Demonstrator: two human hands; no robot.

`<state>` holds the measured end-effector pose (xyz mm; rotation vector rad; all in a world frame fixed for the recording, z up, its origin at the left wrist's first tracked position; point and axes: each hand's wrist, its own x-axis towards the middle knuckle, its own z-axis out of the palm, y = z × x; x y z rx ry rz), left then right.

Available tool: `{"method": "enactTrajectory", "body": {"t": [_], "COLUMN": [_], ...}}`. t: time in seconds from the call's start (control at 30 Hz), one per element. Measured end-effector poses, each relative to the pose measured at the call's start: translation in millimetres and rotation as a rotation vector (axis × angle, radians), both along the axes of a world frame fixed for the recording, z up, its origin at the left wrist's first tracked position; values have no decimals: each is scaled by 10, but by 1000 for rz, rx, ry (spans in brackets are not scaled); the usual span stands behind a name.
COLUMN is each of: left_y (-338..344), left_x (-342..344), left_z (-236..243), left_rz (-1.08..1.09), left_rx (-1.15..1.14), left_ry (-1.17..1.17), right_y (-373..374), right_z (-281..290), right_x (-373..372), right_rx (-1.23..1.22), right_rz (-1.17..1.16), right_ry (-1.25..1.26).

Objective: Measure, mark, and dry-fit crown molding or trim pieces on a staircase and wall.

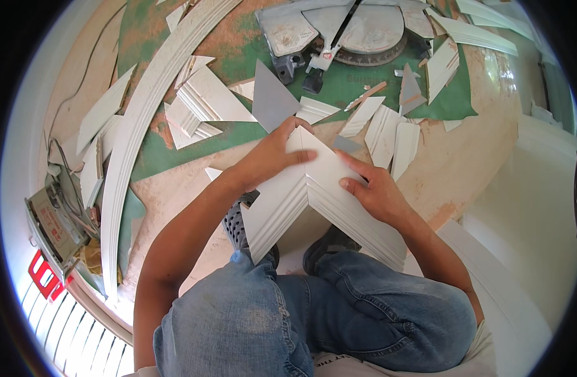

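Two white grooved moulding pieces meet at their mitred ends above my knees, making an inverted V with a thin seam at the peak. My left hand (281, 151) is closed on the left moulding piece (274, 210), near the peak, its thumb lying across the seam. Closed on the right moulding piece (357, 223) is my right hand (379, 191), with thumb and forefinger on the flat face and the other fingers out of sight behind the outer edge. The grooved edges face down toward me. A grey triangular offcut (272, 97) lies just beyond my left hand.
A mitre saw (370, 58) stands at the far side on a dusty green sheet (235, 139). Moulding offcuts (216, 97) lie scattered around it. One long white moulding (126, 163) runs along the left. Beside it are a metal-cased device (54, 220) and cables.
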<state>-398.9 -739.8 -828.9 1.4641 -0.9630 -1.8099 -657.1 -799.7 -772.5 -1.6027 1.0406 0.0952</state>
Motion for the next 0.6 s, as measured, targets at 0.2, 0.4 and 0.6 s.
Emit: {"method": "enactTrajectory", "body": {"t": [0.2,0.4,0.6], "left_y": [-8,10,-28], "left_x": [1,-8,-14], "left_z": [-36,-79,56], "left_rz": [48,59,32], "left_rx": [78,31,116], "left_ry": [105,90,91], "right_y": [-13,-13,-32], "right_z": [33,9,29], "right_x": [22,11,14], "right_rx": [25,15,8], "right_rz": [-11,-9,2], "right_ry": [25,17,10]}}
